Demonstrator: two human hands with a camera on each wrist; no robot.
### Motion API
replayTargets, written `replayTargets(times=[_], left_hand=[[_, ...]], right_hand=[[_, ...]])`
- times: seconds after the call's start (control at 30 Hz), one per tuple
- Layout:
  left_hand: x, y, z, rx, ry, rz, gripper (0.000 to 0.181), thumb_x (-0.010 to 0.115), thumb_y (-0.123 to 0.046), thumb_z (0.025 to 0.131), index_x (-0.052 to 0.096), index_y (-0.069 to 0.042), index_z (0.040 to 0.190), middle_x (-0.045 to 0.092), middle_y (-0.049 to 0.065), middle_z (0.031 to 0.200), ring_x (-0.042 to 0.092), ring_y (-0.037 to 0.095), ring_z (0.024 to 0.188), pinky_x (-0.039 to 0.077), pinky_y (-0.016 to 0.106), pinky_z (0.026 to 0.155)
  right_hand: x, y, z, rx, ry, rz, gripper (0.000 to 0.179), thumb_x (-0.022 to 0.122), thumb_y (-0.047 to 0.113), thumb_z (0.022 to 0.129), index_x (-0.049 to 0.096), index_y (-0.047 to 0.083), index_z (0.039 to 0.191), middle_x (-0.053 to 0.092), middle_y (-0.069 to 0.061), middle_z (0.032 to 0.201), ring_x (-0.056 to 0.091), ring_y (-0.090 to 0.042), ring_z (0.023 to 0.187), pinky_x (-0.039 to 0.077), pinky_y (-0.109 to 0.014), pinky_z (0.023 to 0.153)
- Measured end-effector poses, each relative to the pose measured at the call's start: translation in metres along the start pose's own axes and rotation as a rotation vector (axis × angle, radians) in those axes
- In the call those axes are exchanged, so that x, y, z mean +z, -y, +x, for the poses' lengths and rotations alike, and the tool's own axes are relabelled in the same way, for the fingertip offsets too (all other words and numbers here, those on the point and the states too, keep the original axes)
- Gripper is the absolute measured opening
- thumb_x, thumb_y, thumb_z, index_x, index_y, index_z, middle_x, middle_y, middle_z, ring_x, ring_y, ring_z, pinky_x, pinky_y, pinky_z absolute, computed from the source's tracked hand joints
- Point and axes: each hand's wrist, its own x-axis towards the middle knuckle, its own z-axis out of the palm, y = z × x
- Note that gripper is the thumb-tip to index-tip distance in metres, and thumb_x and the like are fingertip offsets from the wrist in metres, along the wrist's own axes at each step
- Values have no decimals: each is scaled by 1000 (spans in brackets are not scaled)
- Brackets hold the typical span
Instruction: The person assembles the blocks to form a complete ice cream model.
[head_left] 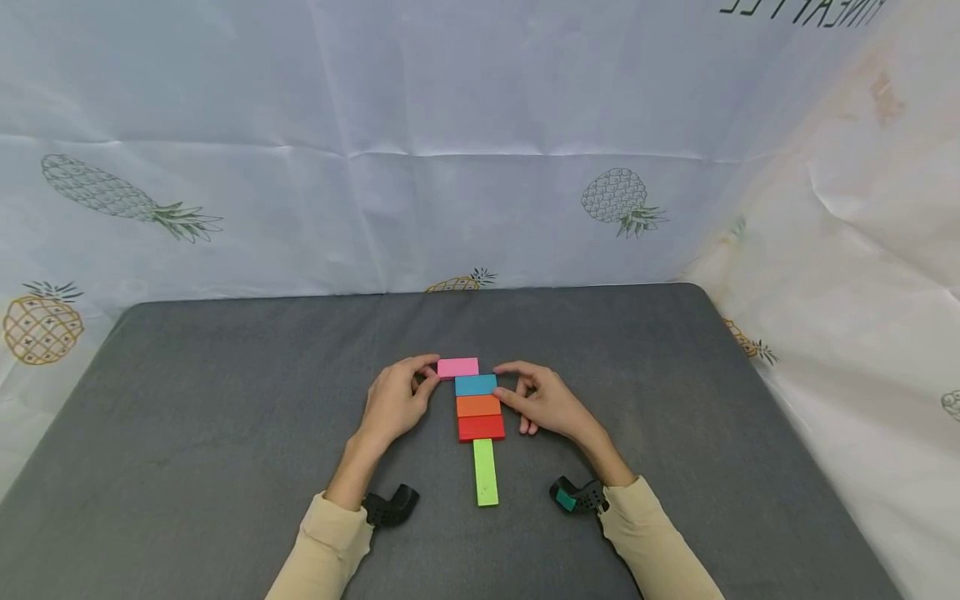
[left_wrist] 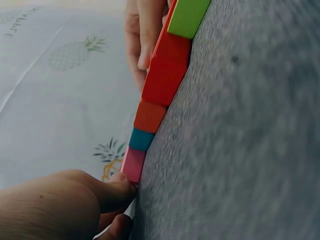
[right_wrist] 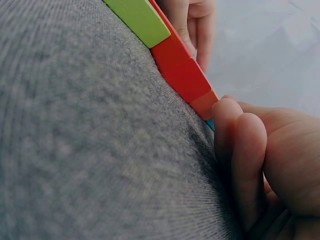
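Note:
A pink block (head_left: 457,367) lies at the far end of a row of coloured blocks, offset to the left. At its left end my left hand (head_left: 395,398) pinches it between thumb and index finger; the left wrist view shows the thumb against the pink block (left_wrist: 133,165). My right hand (head_left: 546,402) holds the right end of the blue block (head_left: 476,385) with thumb and index finger, its other fingers curled beneath. Nearer me, an orange block (head_left: 478,406) and a red block (head_left: 482,428) lie against each other. A light green block (head_left: 486,473) points lengthwise toward me.
The blocks lie flat on a grey cloth-covered table (head_left: 247,433). Behind it hangs a white curtain (head_left: 375,217) with pineapple prints, and more curtain runs down the right side. Black wrist-worn devices (head_left: 392,506) sit near both sleeves.

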Motion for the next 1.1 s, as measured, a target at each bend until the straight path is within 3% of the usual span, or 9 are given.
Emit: replayTargets(times=[0.3,1.1], left_hand=[[9,-1,1,49,-48,22,29,72,-11,95,73,-8,124,75,2,91,49,8,61,27,32,70],[19,-3,1,84,-100,48,28,74,-14,94,76,-13,122,70,2,86,46,13,68,21,34,70]], right_hand=[[1,2,1,18,-7,-11,41,69,22,99,62,4,135,61,-10,66,60,-11,43,54,-34,47],[2,4,1,24,-20,-14,44,70,22,98,62,-1,135,62,-17,67,59,-9,42,52,-30,45]])
